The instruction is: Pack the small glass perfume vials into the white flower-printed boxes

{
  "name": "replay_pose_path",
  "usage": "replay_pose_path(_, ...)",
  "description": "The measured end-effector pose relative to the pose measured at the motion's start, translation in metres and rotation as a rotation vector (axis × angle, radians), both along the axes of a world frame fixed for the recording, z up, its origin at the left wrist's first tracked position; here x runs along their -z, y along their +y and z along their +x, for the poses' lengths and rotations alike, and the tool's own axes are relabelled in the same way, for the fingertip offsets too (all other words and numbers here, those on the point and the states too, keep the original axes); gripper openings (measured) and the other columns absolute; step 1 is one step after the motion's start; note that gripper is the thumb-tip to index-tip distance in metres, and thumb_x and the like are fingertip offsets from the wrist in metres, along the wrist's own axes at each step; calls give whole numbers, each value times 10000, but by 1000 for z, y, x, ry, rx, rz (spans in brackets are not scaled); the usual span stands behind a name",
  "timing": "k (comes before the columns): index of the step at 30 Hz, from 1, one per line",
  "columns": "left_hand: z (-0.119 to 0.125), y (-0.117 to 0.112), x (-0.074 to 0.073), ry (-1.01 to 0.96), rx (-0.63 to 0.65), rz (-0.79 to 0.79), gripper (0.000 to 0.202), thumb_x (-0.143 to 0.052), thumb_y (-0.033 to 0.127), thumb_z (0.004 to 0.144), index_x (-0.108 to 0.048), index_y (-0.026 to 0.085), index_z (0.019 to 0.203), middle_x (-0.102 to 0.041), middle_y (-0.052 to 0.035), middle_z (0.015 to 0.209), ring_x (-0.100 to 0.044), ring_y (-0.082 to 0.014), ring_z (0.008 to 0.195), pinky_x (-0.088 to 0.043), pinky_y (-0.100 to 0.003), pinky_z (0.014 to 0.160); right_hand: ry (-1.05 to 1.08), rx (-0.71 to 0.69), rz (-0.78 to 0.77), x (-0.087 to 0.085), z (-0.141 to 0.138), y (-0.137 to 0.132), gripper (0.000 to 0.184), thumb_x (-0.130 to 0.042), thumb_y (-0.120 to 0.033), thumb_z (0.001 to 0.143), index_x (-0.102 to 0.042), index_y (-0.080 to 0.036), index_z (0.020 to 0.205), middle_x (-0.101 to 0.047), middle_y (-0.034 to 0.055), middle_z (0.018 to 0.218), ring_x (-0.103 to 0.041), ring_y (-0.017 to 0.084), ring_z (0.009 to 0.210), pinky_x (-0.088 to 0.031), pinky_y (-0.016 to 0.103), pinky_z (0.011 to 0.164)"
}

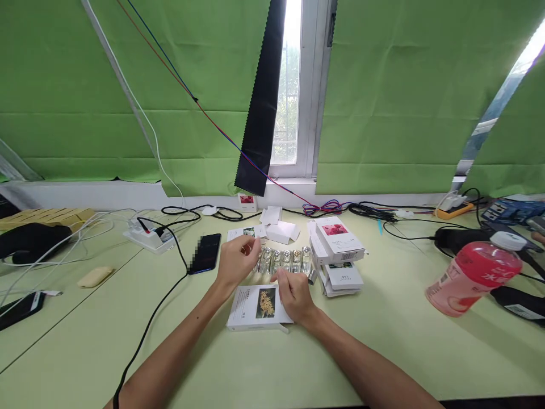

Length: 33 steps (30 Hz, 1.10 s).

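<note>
Several small clear glass perfume bottles [286, 260] lie side by side in a row on the table. At the row's left end is my left hand [239, 258], its fingers curled together; whatever they hold, if anything, is hidden. My right hand [296, 292] is closed just in front of the row, over the right part of a white box [251, 307] with a yellow flower picture. Its fingertips reach toward the bottles, and I cannot make out anything in them. A small dark cylinder [313, 276] lies beside the row's right end.
White boxes with a red flower picture [340, 236] are stacked on the right, above smaller cartons [343, 278]. Opened white packaging [281, 232] lies behind the bottles. A phone [205, 254] lies left, near a black cable [159, 307]. A pink drink bottle [472, 275] stands far right.
</note>
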<state>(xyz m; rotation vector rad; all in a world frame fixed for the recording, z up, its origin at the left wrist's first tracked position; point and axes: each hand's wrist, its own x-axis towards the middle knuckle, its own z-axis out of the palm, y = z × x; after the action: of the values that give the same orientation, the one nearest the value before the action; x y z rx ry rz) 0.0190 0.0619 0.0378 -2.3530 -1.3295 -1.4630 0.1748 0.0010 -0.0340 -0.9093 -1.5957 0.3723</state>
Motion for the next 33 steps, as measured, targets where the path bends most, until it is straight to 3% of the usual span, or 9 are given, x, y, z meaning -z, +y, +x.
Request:
replay_pose_path(4, 7, 22, -16, 191, -92, -159, 222, -559, 316, 896, -658, 200, 735, -718, -19, 760, -636, -174, 690, -471, -297, 692, -19, 2, 16, 0, 0, 0, 554, -307, -351, 1065, -696, -172, 714, -457, -37, 422, -501, 115, 395, -394, 237, 509)
replay_pose_path(7, 19, 51, -21, 292, -155, -285, 215, -547, 334, 904, -701, 196, 845, -750, -55, 907, -676, -221, 858, -492, -321, 789, -29, 6, 32, -1, -1, 0, 551, -308, -337, 1064, -687, -172, 700, -479, -30, 431, -497, 112, 393, -380, 235, 500)
replay_pose_path(12, 42, 118, -14, 386, -209, -478, 210, -624, 324, 892, -714, 158, 985, -740, -110, 1021, -666, -278, 1045, -520, -361, 868, -50, 29, 66, -4, -2, -1, 551, -313, -314, 1066, -682, -167, 684, -611, 13, 523, -564, 112, 446, -374, 238, 513)
replay_pose_path(17, 57, 164, -3, 485, -258, -649, 360, -622, 366, 966, -604, 158, 1260, -629, -110, 1271, -645, -240, 1099, -565, -457, 928, -64, 31, 53, -6, -1, -2, 564, -295, -326, 1074, -692, -170, 705, -644, 24, 538, -586, 121, 447, -382, 247, 511)
replay_pose_path(26, 62, 194, 2, 571, -341, -829, 368, -627, 358, 964, -596, 170, 1279, -619, -109, 1289, -642, -244, 1113, -568, -452, 928, -98, 44, 35, -8, -1, -3, 614, -250, -365, 1085, -690, -178, 698, -655, 37, 558, -606, 130, 478, -385, 261, 528)
replay_pose_path(31, 56, 198, 5, 567, -315, -838, 364, -616, 361, 971, -595, 170, 1281, -617, -108, 1295, -638, -244, 1121, -561, -464, 941, -84, 26, 37, -8, -1, -3, 592, -271, -345, 1083, -677, -171, 690, -635, 32, 543, -587, 124, 457, -371, 260, 511)
replay_pose_path(33, 54, 198, 6, 557, -309, -829, 428, -662, 436, 927, -614, 161, 1252, -625, -133, 1300, -630, -276, 1156, -542, -459, 958, -78, 28, 32, -8, -1, -3, 595, -276, -348, 1083, -671, -173, 673, -629, 31, 533, -587, 123, 453, -367, 259, 502)
